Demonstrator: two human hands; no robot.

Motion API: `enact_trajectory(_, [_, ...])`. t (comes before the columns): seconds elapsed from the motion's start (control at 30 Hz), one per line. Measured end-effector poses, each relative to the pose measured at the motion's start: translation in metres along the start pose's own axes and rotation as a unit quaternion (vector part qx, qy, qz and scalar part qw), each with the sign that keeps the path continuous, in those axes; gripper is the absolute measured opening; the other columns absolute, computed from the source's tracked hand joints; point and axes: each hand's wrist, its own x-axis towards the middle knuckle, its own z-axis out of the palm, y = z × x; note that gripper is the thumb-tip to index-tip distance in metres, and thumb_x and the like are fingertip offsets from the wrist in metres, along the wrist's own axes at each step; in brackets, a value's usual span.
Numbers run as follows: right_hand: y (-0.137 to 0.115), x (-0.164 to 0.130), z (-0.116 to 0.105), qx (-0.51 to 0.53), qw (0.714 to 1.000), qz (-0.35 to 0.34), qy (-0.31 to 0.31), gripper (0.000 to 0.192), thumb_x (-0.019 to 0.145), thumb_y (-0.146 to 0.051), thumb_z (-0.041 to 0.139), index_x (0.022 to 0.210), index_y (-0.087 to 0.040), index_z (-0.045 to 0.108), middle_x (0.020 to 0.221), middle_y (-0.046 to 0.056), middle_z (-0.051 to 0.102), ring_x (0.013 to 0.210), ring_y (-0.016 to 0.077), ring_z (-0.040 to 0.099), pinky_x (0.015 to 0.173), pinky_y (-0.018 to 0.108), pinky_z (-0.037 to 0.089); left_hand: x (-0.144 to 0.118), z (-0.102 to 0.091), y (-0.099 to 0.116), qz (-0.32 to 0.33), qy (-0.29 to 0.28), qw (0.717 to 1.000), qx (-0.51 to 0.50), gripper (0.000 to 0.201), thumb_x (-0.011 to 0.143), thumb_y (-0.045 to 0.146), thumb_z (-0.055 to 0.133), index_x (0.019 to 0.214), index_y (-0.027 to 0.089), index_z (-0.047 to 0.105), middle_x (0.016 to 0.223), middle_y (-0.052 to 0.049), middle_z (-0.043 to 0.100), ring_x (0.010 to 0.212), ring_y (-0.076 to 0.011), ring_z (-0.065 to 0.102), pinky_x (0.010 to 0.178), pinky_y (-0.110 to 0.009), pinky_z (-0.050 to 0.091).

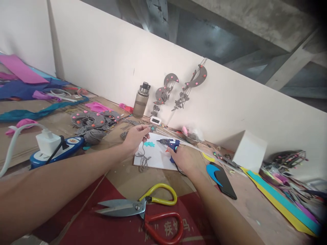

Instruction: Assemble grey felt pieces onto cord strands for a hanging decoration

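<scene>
Small grey felt piece (152, 128) pinched in left hand (135, 137) fingertips, detail blurred; blue glue gun (171, 145) clasped by right hand (184, 159), handle hidden, over white sheet (157, 157)

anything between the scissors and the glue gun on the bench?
Head view: the white sheet with a grey string piece lies between scissors and glue gun, held by the right hand.

I have both forearms stretched forward, bare. My left hand (134, 137) is raised slightly, fingertips pinched together (thumb against forefinger). My right hand (182, 158) sits lower, fingers curled closed in a grip.
</scene>
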Motion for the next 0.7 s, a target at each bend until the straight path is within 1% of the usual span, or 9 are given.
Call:
enact_trajectory(0.1, [-0.005, -0.006, -0.007, -0.003, 0.999, -0.017, 0.045, 0.044, 0.085, -0.055, 0.045, 0.066, -0.017, 0.06, 0.069, 0.016, 0.067, 0.064, 0.0225, 0.063, 0.059, 0.031, 0.041, 0.0, 0.001, -0.001, 0.015, 0.009, 1.0, 0.007, 0.024, 0.064, 0.034, 0.073, 0.072, 0.014, 0.061, 0.059, 0.001, 0.057, 0.05, -0.0077, 0.048, 0.046, -0.02, 0.03])
enact_trajectory(0.17, [-0.016, -0.009, -0.009, 0.087, 0.991, -0.051, 0.093, 0.031, 0.088, -0.044, 0.046, 0.075, -0.018, 0.057, 0.071, 0.009, 0.065, 0.067, 0.019, 0.061, 0.063, 0.03, 0.042, -0.001, 0.001, -0.003, 0.035, 0.011, 0.999, 0.023, 0.024, 0.065, 0.035, 0.073, 0.074, 0.015, 0.064, 0.065, -0.001, 0.06, 0.056, -0.0091, 0.052, 0.051, -0.02, 0.034])
enact_trajectory(0.2, [-0.023, -0.01, -0.009, 0.158, 0.978, -0.08, 0.114, 0.023, 0.088, -0.039, 0.045, 0.08, -0.019, 0.054, 0.074, 0.006, 0.064, 0.07, 0.0171, 0.06, 0.065, 0.029, 0.043, -0.001, 0.001, -0.003, 0.048, 0.012, 0.998, 0.038, 0.023, 0.065, 0.036, 0.073, 0.074, 0.015, 0.065, 0.067, -0.001, 0.061, 0.059, -0.0099, 0.052, 0.053, -0.021, 0.036])
enact_trajectory(0.27, [-0.042, -0.009, -0.008, 0.305, 0.938, -0.107, 0.127, 0.015, 0.084, -0.035, 0.05, 0.087, -0.02, 0.049, 0.083, 0.004, 0.062, 0.077, 0.0157, 0.059, 0.071, 0.029, 0.045, -0.004, 0.002, -0.001, 0.084, 0.019, 0.993, 0.081, 0.019, 0.067, 0.033, 0.072, 0.074, 0.016, 0.068, 0.071, -0.002, 0.064, 0.065, -0.0122, 0.054, 0.059, -0.022, 0.039])
enact_trajectory(0.37, [-0.071, -0.003, -0.001, 0.515, 0.849, -0.09, 0.08, 0.025, 0.077, -0.034, 0.057, 0.091, -0.021, 0.042, 0.095, 0.005, 0.06, 0.087, 0.0148, 0.06, 0.077, 0.03, 0.048, -0.008, 0.002, 0.007, 0.173, 0.039, 0.974, 0.143, 0.009, 0.065, 0.025, 0.072, 0.071, 0.019, 0.071, 0.08, -0.004, 0.067, 0.078, -0.0161, 0.056, 0.067, -0.023, 0.041])
enact_trajectory(0.43, [-0.087, 0.003, 0.004, 0.612, 0.788, -0.054, 0.048, 0.035, 0.073, -0.033, 0.061, 0.096, -0.023, 0.036, 0.095, 0.003, 0.059, 0.076, 0.0124, 0.061, 0.071, 0.029, 0.05, -0.009, 0.002, 0.012, 0.207, 0.04, 0.965, 0.159, 0.006, 0.065, 0.022, 0.071, 0.07, 0.019, 0.071, 0.081, -0.004, 0.067, 0.078, -0.0156, 0.056, 0.067, -0.023, 0.041])
enact_trajectory(0.5, [-0.096, 0.008, 0.008, 0.662, 0.748, -0.035, 0.025, 0.037, 0.074, -0.033, 0.06, 0.098, -0.024, 0.032, 0.084, -0.003, 0.059, 0.059, 0.0097, 0.056, 0.062, 0.027, 0.049, -0.009, 0.002, 0.014, 0.19, 0.035, 0.969, 0.155, 0.007, 0.067, 0.022, 0.07, 0.073, 0.018, 0.071, 0.076, -0.003, 0.066, 0.069, -0.0134, 0.055, 0.063, -0.023, 0.041])
enact_trajectory(0.57, [-0.1, 0.011, 0.009, 0.663, 0.747, -0.031, 0.032, 0.032, 0.076, -0.033, 0.057, 0.097, -0.024, 0.034, 0.075, -0.006, 0.055, 0.052, 0.0084, 0.05, 0.054, 0.024, 0.045, -0.007, 0.002, 0.013, 0.152, 0.026, 0.978, 0.138, 0.01, 0.07, 0.024, 0.068, 0.075, 0.016, 0.069, 0.069, -0.002, 0.065, 0.06, -0.0118, 0.053, 0.057, -0.023, 0.041])
enact_trajectory(0.7, [-0.094, 0.011, 0.007, 0.566, 0.816, -0.057, 0.104, 0.014, 0.079, -0.031, 0.053, 0.086, -0.021, 0.048, 0.07, -0.005, 0.05, 0.06, 0.0098, 0.047, 0.055, 0.022, 0.041, -0.004, 0.004, 0.006, 0.115, 0.009, 0.989, 0.091, 0.014, 0.072, 0.028, 0.066, 0.077, 0.014, 0.066, 0.07, -0.002, 0.065, 0.056, -0.0099, 0.054, 0.054, -0.022, 0.043])
